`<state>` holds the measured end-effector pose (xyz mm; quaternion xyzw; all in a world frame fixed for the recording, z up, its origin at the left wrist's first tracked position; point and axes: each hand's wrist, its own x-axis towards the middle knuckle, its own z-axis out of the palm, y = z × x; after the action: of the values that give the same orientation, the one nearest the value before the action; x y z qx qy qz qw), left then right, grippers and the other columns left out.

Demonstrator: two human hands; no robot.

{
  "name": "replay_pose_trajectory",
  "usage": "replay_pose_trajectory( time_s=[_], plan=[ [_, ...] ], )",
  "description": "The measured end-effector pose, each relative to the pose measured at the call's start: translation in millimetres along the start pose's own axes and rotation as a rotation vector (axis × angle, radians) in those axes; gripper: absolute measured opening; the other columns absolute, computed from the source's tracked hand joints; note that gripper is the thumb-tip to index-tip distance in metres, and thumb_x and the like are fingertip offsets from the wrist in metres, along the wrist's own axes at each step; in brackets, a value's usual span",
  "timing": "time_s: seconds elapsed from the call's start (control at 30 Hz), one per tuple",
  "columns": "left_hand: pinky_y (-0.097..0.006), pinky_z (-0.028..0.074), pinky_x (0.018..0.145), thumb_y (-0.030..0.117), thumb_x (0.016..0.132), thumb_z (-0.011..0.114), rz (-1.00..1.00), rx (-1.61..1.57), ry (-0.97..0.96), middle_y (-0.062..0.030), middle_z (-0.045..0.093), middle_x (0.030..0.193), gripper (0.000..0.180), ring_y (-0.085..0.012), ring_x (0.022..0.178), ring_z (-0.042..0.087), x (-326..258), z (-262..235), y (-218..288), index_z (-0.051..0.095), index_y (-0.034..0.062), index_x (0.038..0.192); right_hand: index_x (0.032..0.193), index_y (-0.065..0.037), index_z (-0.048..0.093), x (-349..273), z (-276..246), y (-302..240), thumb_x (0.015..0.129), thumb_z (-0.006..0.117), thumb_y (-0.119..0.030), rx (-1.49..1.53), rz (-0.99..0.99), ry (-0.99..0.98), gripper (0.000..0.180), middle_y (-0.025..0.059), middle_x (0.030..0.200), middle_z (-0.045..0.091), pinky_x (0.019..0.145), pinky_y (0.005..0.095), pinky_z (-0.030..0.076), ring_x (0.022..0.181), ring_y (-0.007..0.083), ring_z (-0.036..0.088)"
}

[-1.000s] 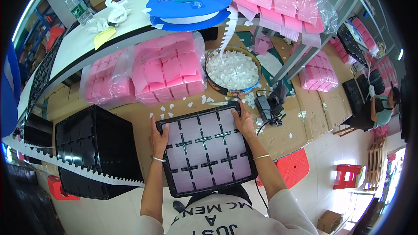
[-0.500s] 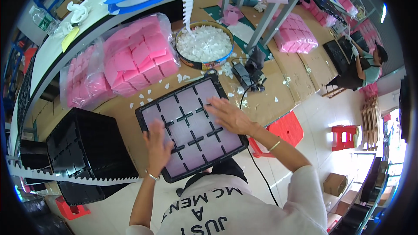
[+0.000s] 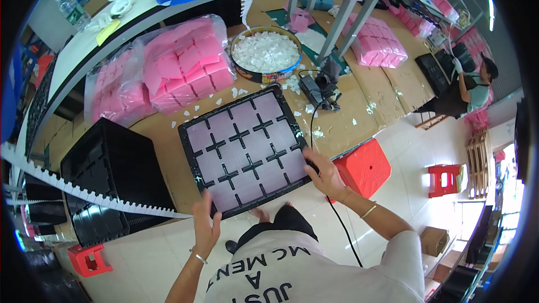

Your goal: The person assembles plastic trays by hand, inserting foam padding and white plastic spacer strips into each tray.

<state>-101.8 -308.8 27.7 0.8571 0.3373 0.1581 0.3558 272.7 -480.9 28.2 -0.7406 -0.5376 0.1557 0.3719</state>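
Observation:
A black plastic tray [image 3: 264, 197] with cross-shaped dividers lies on the cardboard-covered bench in front of me. Pale pinkish-purple flat material shows in its compartments. Beside the tray's near left corner is my left hand [image 3: 206, 227], fingers apart and nothing in it. My right hand [image 3: 330, 178] is at the tray's right edge near the corner, fingers spread. Whether its fingertips touch the rim, I cannot tell.
Black stacked trays [image 3: 135, 174] stand left, with a toothed white strip [image 3: 112, 201] crossing in front. Behind lie bagged pink foam blocks [image 3: 188, 64], a round tin [image 3: 264, 76] of white scraps and a black power adapter [image 3: 311, 91]. A red stool [image 3: 365, 168] stands right; a co-worker [image 3: 474, 87] sits beyond.
Both hands have drawn back from over the tray toward me, the left to its near left corner and the right to its right edge. The compartments are now fully in sight.

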Motion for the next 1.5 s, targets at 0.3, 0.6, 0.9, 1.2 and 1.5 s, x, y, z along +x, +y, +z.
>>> replay_pose_trajectory(
  time_s=[0.3, 0.6, 0.9, 1.2, 1.5],
  plan=[
    [-0.036, 0.024, 0.119, 0.017, 0.088, 0.071, -0.304, -0.484, 0.147, -0.0209, 0.018, 0.163, 0.105, -0.0266, 0.146, 0.027, 25, 40, -31, -0.005, 0.0094, 0.161, 0.158, 0.001, 0.006, 2, 50, 68, 0.090, 0.068, -0.019, 0.156, 0.126, -0.086, 0.095, 0.0246, 0.162, 0.019, 0.122, 0.0412, 0.019, 0.151, 0.0383, 0.020],
    [-0.034, 0.018, 0.120, -0.004, 0.079, 0.075, -0.333, -0.705, -0.084, -0.0150, 0.008, 0.166, 0.126, -0.0223, 0.148, 0.017, 33, 20, -34, -0.020, 0.0210, 0.158, 0.159, -0.004, -0.003, 15, 17, 64, 0.084, 0.069, -0.004, 0.322, 0.137, -0.296, 0.104, 0.0192, 0.166, 0.008, 0.124, 0.0372, 0.012, 0.154, 0.0317, 0.011],
    [-0.066, 0.016, 0.115, 0.044, 0.063, 0.089, -0.157, 0.241, 0.144, -0.0202, 0.004, 0.167, 0.130, -0.0417, 0.153, 0.006, 23, 66, 38, 0.009, 0.0204, 0.162, 0.160, -0.006, 0.005, 14, 14, 76, 0.079, 0.061, 0.003, 0.328, 0.287, -0.291, 0.099, 0.0180, 0.166, 0.014, 0.122, 0.0325, 0.016, 0.153, 0.0288, 0.013],
    [-0.051, 0.033, 0.115, -0.005, 0.071, 0.070, 0.127, 0.282, 0.317, -0.0126, 0.036, 0.159, 0.092, -0.0375, 0.145, 0.035, 10, 39, 104, 0.037, 0.0186, 0.153, 0.160, -0.007, 0.014, 40, -77, -135, 0.087, 0.065, -0.002, 0.766, -0.117, -0.217, 0.090, 0.0174, 0.156, 0.037, 0.101, 0.0318, 0.046, 0.125, 0.0228, 0.053],
    [-0.045, 0.055, 0.094, 0.003, 0.088, 0.074, 0.018, -0.610, 1.547, -0.0144, 0.063, 0.125, 0.050, -0.0271, 0.109, 0.063, -230, -113, 126, 0.052, 0.0002, 0.134, 0.148, -0.004, 0.044, 47, -53, -184, 0.091, 0.062, 0.001, 1.010, -0.360, -0.478, 0.059, 0.0094, 0.155, 0.038, 0.095, 0.0309, 0.050, 0.118, 0.0163, 0.055]
  ],
)
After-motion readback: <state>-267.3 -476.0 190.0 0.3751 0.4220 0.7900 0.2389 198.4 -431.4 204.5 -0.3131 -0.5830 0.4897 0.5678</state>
